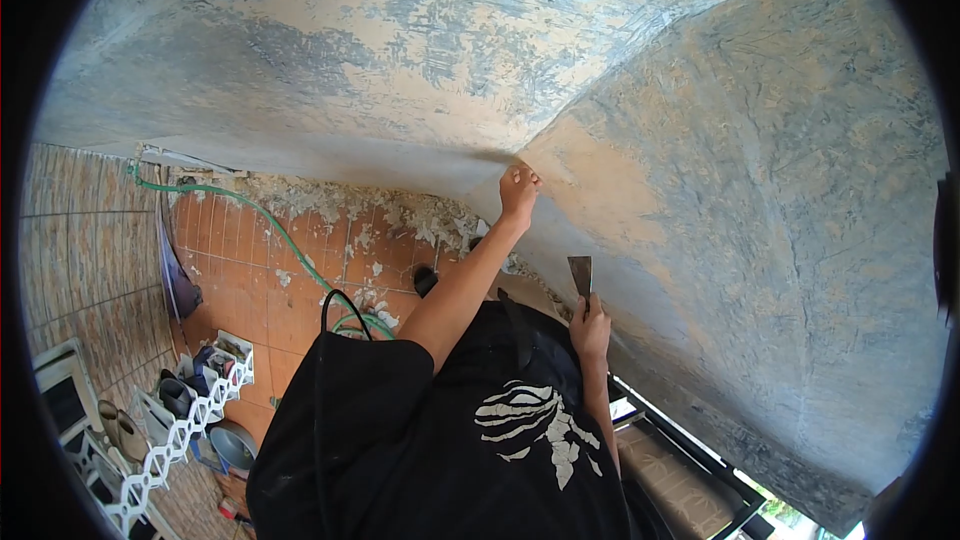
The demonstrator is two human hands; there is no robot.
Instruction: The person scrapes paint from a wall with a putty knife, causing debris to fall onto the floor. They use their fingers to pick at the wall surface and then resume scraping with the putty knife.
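My left hand (519, 192) is raised against the wall, right at the inner corner where two wall faces meet. Its fingers are curled and pressed together; whatever they may hold is too small to make out. Lower and to the right, my right hand (591, 328) is closed round the handle of a scraper (581, 273), whose flat metal blade points up and stands apart from the wall. The wall (640, 170) is patchy, with beige coating and grey, scratched areas.
Peeled flakes (375, 230) litter the orange tiled floor (240, 240) along the wall's foot. A green hose (270, 220) runs across it. At the lower left stand a white lattice rack (190, 420) with shoes and a metal bucket (233, 447). A dark-framed panel (680, 475) is at lower right.
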